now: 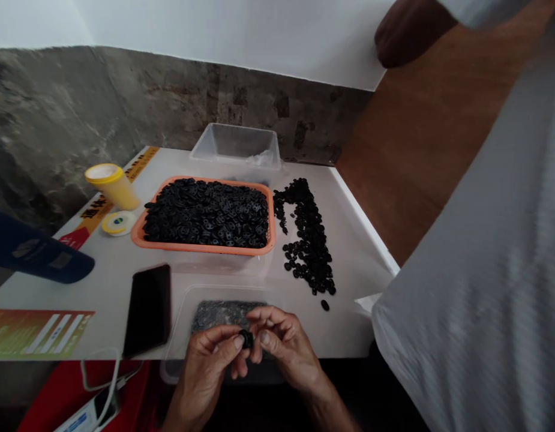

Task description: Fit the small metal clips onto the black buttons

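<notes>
A white-topped table (358, 240) adjoins a stained grey wall (124, 90); brown floor (394, 150) beyond.

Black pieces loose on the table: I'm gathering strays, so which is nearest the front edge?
The lone black piece in front of the pile right of the orange basket; a gap sets it apart.

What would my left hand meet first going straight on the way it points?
Likely your right hand, just past the black piece your left hand pinches; depth is hard to judge here, so the gap is unclear.

Open table strip (356, 258) right of black pieces (312, 237); orange basket (200, 246) blocks ahead, phone (147, 309) left.
</notes>
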Demonstrator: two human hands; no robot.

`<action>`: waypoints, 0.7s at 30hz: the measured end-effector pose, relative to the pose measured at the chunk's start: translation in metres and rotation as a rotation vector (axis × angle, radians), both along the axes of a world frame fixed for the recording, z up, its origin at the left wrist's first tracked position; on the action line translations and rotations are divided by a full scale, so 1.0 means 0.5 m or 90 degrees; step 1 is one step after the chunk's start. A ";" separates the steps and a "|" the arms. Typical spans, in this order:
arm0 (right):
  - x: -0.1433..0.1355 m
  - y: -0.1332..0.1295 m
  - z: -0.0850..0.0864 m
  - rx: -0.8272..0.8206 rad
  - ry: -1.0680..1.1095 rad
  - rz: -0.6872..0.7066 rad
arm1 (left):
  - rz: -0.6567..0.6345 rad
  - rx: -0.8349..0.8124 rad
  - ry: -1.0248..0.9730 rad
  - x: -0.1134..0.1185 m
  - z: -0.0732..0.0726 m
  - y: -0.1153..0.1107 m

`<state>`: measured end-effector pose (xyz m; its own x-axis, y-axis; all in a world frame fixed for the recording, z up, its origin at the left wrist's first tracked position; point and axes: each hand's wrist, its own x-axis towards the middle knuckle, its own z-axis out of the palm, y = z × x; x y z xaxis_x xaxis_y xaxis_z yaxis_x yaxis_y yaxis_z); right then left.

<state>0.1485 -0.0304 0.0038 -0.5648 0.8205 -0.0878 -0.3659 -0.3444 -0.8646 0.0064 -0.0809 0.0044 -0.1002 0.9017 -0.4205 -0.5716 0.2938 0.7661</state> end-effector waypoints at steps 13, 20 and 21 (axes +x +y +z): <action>-0.003 -0.014 -0.030 -0.118 0.092 0.040 | -0.177 0.093 0.094 -0.004 0.014 -0.018; -0.008 -0.015 -0.022 -0.077 0.142 0.033 | -0.224 0.135 0.160 -0.002 0.037 -0.011; -0.009 -0.015 -0.020 -0.073 0.149 0.034 | -0.222 0.138 0.162 0.000 0.040 -0.010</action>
